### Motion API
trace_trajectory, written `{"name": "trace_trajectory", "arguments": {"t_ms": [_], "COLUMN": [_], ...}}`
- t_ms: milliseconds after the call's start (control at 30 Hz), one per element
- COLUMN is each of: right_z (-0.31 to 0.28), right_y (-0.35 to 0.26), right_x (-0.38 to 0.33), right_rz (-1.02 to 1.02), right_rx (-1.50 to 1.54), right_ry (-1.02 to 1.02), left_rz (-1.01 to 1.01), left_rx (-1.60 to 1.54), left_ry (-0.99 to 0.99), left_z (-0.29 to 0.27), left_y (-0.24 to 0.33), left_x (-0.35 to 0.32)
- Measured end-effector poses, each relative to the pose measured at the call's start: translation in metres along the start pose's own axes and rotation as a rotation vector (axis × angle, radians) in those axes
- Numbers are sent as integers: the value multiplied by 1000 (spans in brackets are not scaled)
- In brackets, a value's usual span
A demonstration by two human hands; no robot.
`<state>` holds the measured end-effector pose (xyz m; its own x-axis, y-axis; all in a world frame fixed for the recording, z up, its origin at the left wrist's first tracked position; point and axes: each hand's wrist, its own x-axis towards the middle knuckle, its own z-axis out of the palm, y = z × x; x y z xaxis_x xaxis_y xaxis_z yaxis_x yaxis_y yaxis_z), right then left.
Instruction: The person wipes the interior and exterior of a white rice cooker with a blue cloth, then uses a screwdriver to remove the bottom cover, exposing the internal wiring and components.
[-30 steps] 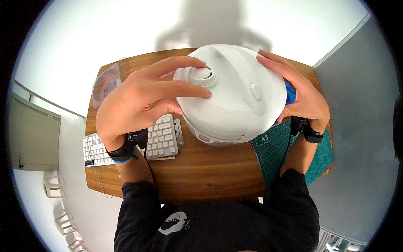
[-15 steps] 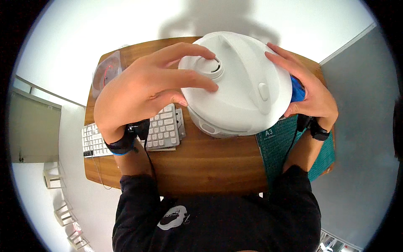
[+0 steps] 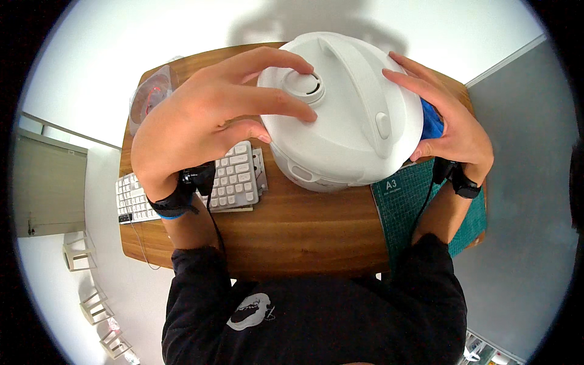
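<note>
Nearest the camera, the person's two dark sleeves lead up over one round wooden table [image 3: 292, 231]. One green cutting mat [image 3: 420, 201] lies at its right, one white keyboard [image 3: 234, 179] at its left. Each wrist carries one dark band — two in all. The one white rice cooker [image 3: 353, 121] sits at the table's middle, partly on the mat's corner. The left hand [image 3: 201, 128] is spread wide, fingertips resting on the lid beside its single round steam vent [image 3: 304, 85]. The right hand [image 3: 450, 121] is open and curved against the cooker's right side — one blue object [image 3: 432, 125] shows between them. Farther left, one clear round container [image 3: 149, 97] stands at the table's edge.
</note>
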<state>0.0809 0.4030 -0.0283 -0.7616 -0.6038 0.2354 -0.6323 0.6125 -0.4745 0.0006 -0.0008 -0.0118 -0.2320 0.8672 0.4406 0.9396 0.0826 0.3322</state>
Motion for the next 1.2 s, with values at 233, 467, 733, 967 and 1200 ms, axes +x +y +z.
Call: {"name": "trace_trajectory", "arguments": {"t_ms": [233,467,733,967,1200], "right_z": [5,9,9,7,6], "right_y": [-6,-9,-11,-15,-14], "right_x": [0,-2,-3,-3,-3], "right_rz": [-26,-11,9,29,8], "right_rx": [-5,10,34,28,-11], "right_ry": [1,7,-7,-19,-30], "left_rz": [-19,-10,-47,-91,-109], "left_rx": [-27,-29,-85,-144,-194], "left_ry": [-6,7,-2,-26,-39], "left_z": [1,1,3,5,4], "left_y": [0,0,1,3,4], "left_x": [-4,-3,-3,-5,-4]}}
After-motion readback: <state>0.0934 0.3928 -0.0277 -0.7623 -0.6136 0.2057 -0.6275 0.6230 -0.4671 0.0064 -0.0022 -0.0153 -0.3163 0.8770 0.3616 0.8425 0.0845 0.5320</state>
